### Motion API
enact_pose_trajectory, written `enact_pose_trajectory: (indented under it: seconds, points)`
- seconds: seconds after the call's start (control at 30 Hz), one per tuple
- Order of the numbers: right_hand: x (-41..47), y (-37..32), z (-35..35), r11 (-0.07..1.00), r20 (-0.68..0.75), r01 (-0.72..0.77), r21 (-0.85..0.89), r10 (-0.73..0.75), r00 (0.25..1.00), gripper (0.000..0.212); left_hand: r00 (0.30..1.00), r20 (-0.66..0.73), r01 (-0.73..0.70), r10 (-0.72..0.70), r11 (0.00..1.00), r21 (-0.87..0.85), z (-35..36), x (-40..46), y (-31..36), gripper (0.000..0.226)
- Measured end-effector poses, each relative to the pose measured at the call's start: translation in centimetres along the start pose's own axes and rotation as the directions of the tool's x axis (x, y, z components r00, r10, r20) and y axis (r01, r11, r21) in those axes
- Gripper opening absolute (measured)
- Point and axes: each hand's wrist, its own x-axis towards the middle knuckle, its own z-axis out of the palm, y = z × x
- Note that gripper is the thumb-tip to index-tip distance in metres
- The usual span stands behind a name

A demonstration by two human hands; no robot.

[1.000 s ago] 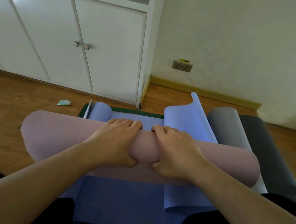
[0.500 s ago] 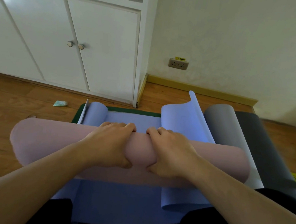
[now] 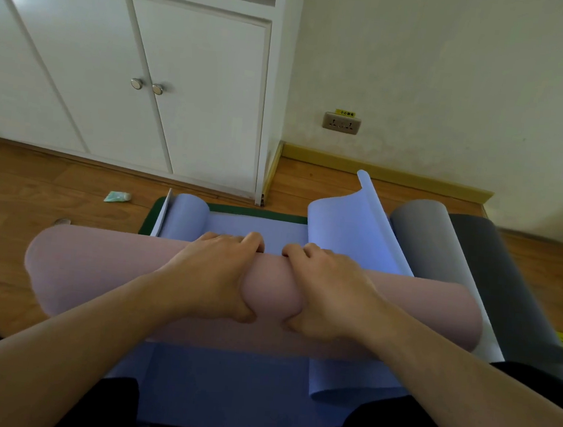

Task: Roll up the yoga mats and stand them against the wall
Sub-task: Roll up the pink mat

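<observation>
While both hands clamp the middle of the pink mat roll [image 3: 95, 274], it lies crosswise over the blue mats.

Left hand [image 3: 213, 277] and right hand [image 3: 329, 292] sit side by side, fingers curled over the roll's far side, thumbs hooked under the near side. Its left end overhangs bare wooden floor [image 3: 35, 189]; its right end stops at the grey mat [image 3: 428, 241], with the dark mat [image 3: 507, 286] just beyond. Ahead, the blue mat [image 3: 254, 226] has both far corners curled up, a green mat edge [image 3: 256, 212] showing beneath. Open floor runs on to the white cabinet [image 3: 194, 101] and the wall [image 3: 458, 75].
</observation>
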Motion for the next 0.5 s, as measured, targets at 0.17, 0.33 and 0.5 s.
enact_pose_trajectory:
  seconds: [0.17,0.33,0.5]
  points:
    - [0.10,0.41,-0.16,0.997,-0.014,-0.025,0.068,0.026,1.000,0.073,0.999,-0.014,-0.034,0.036,0.989,0.147,0.75,0.07,-0.01,0.101]
    - [0.18,0.37,-0.05,0.999,0.013,-0.021,0.041,0.020,1.000,0.099,0.998,-0.060,-0.021,0.027,0.994,0.103,0.40,0.62,-0.16,0.089]
    - [0.26,0.24,-0.14,1.000,0.027,-0.010,-0.029,0.011,1.000,0.092,0.999,0.027,0.019,-0.018,1.000,-0.025,-0.11,0.32,-0.44,0.087]
